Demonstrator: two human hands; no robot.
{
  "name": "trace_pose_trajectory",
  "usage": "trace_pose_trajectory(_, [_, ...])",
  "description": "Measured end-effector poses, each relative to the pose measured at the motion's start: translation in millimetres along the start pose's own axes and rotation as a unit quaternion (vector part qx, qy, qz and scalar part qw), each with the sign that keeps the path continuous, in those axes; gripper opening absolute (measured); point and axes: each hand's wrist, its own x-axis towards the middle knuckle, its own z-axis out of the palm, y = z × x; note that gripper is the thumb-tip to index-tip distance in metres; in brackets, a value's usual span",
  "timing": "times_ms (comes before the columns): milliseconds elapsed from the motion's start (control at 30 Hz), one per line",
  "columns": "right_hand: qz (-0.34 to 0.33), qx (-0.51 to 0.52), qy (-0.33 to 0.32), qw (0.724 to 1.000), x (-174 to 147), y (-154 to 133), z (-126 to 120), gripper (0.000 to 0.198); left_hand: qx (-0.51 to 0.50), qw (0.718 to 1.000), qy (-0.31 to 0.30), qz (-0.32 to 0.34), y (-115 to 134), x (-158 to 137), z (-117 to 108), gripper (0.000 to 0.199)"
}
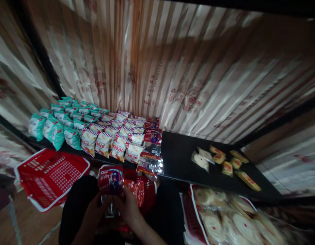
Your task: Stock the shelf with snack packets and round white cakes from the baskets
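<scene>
Between my knees, my left hand [94, 207] and my right hand [128, 204] both grip a dark red snack packet [110, 180] with a blue figure printed on its front. Its lower part is dim and partly covered by my fingers. Just behind my right hand, orange-red packets [137, 190] lie in a red basket [150, 190]. On the black shelf [177, 153] ahead, similar dark red packets [152, 136] lie in a short column, beside rows of white snack bags [117, 146] with striped tops.
Teal snack bags [53, 131] fill the shelf's left end. Round white packs [201, 161] and small yellow packs [227, 167] lie on its right. A red basket [52, 177] rests at floor level on the left; another basket [198, 211] at right holds bagged round pale items [244, 226]. A curtain [172, 68] hangs behind.
</scene>
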Motion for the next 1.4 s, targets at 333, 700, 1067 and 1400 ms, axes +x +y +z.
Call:
trace_pose_trajectory(333, [-0.168, -0.079, 0.079, 0.979, 3.4, -105.0, -49.7, 0.026, -0.223, 0.967, -0.077, 0.099, 127.5, -27.1, 32.4, 0.058])
trace_pose_trajectory(700, [-0.229, -0.138, 0.257, 0.929, 63.7, -177.7, -153.4, 0.043, -0.010, 0.927, -0.069, 0.369, 175.2, -23.0, 116.0, 0.052])
trace_pose_trajectory(1067, [-0.194, -0.257, 0.282, 0.904, 128.4, -195.3, -196.1, 0.042, 0.088, 0.930, -0.065, 0.351, 204.7, 14.3, 167.6, 0.056])
trace_pose_trajectory(1400, [-0.241, -0.261, 0.275, 0.893, 174.9, -206.6, -208.5, 0.039, 0.135, 0.933, -0.082, 0.325, 230.2, 37.1, 165.5, 0.059])
